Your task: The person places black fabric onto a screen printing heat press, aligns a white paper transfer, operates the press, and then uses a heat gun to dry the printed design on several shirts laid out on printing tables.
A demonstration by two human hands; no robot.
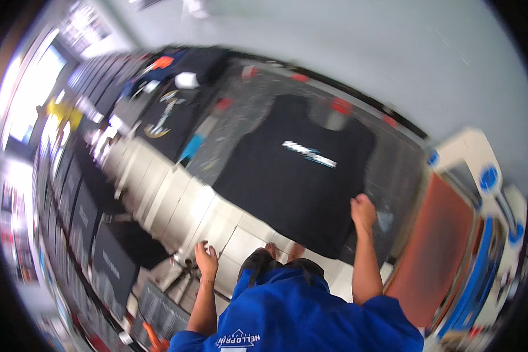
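Note:
A black sleeveless shirt [281,182] lies spread on a dark worktable [240,111], with a white and light-blue print [309,154] across its upper part. Its hem hangs at the table's near edge. At the shirt's right side, low down, my right hand [364,212] is closed, with its fingertips right by the fabric edge. Whether cloth is pinched in it I cannot make out. My left hand [206,259] is off the table over the tiled floor, its fingers loosely bent and apart, holding nothing.
Another black garment with a print [164,117] lies farther left, beside a heap of dark clothes [199,63]. Framed screens [434,240] lean at the right near a white bracket with blue knobs [488,177]. Black panels [112,264] line the left. Red patches mark the table's back.

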